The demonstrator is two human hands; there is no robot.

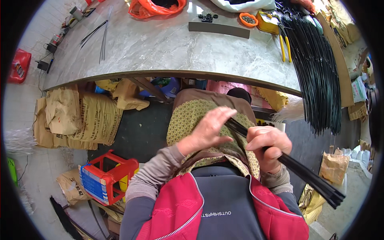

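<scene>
My right hand (269, 145) is closed around a bundle of thin black rods (310, 179). The bundle slants from above my lap down to the lower right, where its ends spread a little. At its upper end is my left hand (209, 129), fingers stretched out and thumb apart, with the palm side toward the rod tips. Whether the palm touches the tips cannot be made out. Under both hands a patterned brown and yellow cloth (188, 116) covers my lap.
Ahead stands a grey marbled table (152, 48). On it lie a thick sheaf of long black rods (316, 68) overhanging the right edge, yellow-handled pliers (285, 46), an orange dish of small parts (248, 20), a dark flat strip (219, 30) and a red bag (156, 10). A red stool (132, 166) and paper sacks (100, 118) are at left.
</scene>
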